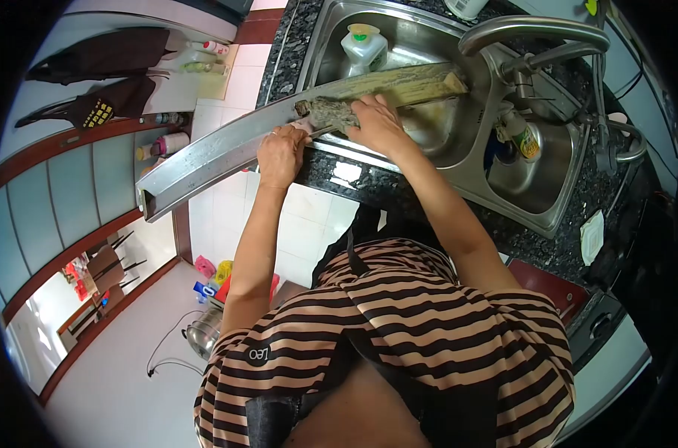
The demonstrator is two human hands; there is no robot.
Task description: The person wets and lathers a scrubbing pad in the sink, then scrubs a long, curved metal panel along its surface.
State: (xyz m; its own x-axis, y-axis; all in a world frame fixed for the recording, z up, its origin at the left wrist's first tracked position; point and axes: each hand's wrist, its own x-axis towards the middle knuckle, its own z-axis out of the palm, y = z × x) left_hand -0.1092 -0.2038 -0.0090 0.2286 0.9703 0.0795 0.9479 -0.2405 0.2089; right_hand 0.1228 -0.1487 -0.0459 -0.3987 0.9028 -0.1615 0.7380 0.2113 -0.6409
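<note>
Trough (218,153) of silvery metal, long, narrow and shallow, lies aslant over the front left corner of the two-basin stainless-steel sink (479,153), its hollow facing up. The rim there probably bears part of its weight, with one end well out past the black speckled countertop (383,184) and the other above the larger basin. That overhang seems to be why the left hand (280,158) holds the near edge close to the middle: a grip there can stop the piece from tipping or sliding. Its fingers are bent and close together, pinching the edge; the thumb's exact place I cannot tell.

The right hand (380,125) rests over a grey, rough-textured wad (333,113) inside the channel, fingers slightly spread and curved, pressing it against the metal. Keeping both hands near each other likely lets one brace what the other pushes on. What the wad is made of, I cannot tell.

The long axis runs from lower left, toward the floor side, to upper right, toward the curved steel faucet (534,28). The left stretch looks shiny; the right is dull and yellowish. Beyond it, in the larger basin, stands a white plastic bottle (365,51).
</note>
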